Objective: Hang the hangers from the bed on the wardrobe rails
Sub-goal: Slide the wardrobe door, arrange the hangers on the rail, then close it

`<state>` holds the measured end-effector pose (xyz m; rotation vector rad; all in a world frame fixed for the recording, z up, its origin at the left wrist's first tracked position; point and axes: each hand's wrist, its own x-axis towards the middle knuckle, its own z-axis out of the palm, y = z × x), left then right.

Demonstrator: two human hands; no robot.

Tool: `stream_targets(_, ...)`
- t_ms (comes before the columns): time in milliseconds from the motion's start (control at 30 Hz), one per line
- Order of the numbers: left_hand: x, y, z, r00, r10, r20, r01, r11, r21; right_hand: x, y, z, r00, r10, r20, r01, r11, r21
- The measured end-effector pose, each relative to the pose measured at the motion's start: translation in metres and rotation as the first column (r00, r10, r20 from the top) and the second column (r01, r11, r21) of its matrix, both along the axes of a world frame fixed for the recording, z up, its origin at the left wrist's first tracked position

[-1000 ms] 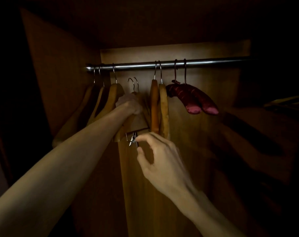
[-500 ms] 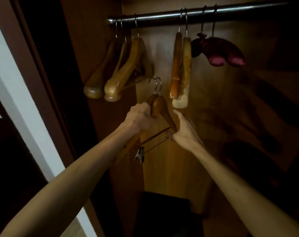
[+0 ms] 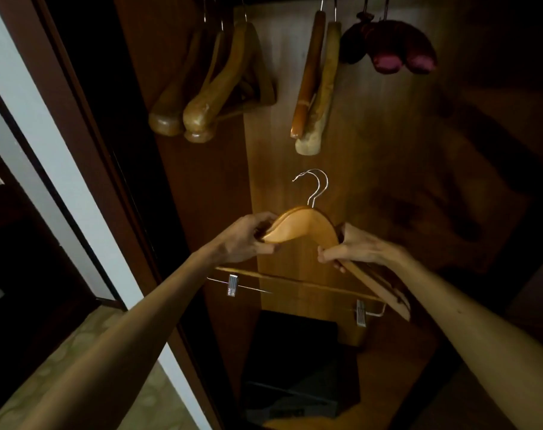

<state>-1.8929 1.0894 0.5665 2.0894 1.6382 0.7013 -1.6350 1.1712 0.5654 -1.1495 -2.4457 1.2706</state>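
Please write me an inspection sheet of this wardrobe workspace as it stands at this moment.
Surface: wardrobe back panel, lit wood; rail out of view above.
Job's things: clip hangers, two hooks showing, held low and unhung; metal clips on the bars below.
Already hung: wooden hangers in a left group, a pair in the middle, padded maroon hangers on the right.
Clutter: dark box on the wardrobe floor.
Grippers: left hand grips the left shoulder; right hand grips the right arm.
Cables: nothing seen.
Surroundings: white door frame at left; dim light.
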Motion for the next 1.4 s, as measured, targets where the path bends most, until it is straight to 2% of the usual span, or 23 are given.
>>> stream_targets(100,0.01,-0.001,-0.006,0.998,0.068,-0.017,-0.066,0.995,0.071,0.009,-0.022,-0.004,0.99,-0.112,-0.086,0.099,0.985,-0.138)
stream_targets(167,0.021,-0.004,-0.017,0.957,0.287,0.048,-0.291,0.936,0.198,0.011,-0.039,-0.004,0.966,-0.225,-0.128,0.203,0.965,-0.169)
stream_targets(233,0.041,-0.012,-0.027,0.875,0.449,0.18,-0.481,0.848,0.224,0.009,-0.055,-0.007,0.936,-0.296,-0.191,0.259,0.946,-0.195)
stream_targets(300,0.068,-0.024,-0.029,0.85,0.416,0.322,-0.468,0.878,0.102,0.004,-0.069,-0.01,0.9,-0.358,-0.247,0.306,0.925,-0.227)
stream_targets(400,0.107,-0.041,-0.023,0.805,0.269,0.528,-0.297,0.954,-0.033,-0.006,-0.087,-0.014,0.881,-0.379,-0.283,0.336,0.922,-0.191)
stream_targets(500,0.115,-0.053,-0.017,0.719,0.333,0.61,-0.309,0.939,-0.149,-0.009,-0.103,-0.017,0.908,-0.303,-0.289,0.272,0.952,-0.142)
stream_targets(600,0.103,-0.067,-0.011,0.604,0.467,0.646,-0.301,0.884,-0.358,-0.008,-0.116,-0.017,0.931,-0.194,-0.311,0.16,0.978,-0.131)
stream_targets(633,0.099,-0.073,-0.008,0.597,0.474,0.648,-0.283,0.879,-0.382,-0.008,-0.121,-0.015,0.928,-0.166,-0.333,0.126,0.982,-0.137)
stream_targets(900,0.069,-0.1,0.052,0.61,0.404,0.682,-0.255,0.914,-0.314,-0.037,-0.134,0.028,0.864,-0.116,-0.489,0.036,0.985,-0.169)
stream_targets(1067,0.06,-0.09,0.103,0.595,0.42,0.685,-0.34,0.904,-0.259,-0.058,-0.121,0.077,0.826,-0.151,-0.543,0.118,0.988,-0.095)
stream_targets(1233,0.057,-0.069,0.166,0.638,0.405,0.655,-0.393,0.903,-0.176,-0.072,-0.1,0.133,0.797,-0.189,-0.573,0.198,0.979,-0.047)
stream_targets(1400,0.038,-0.043,0.225,0.714,0.353,0.605,-0.357,0.926,-0.119,-0.082,-0.077,0.18,0.764,-0.198,-0.614,0.25,0.968,0.0)
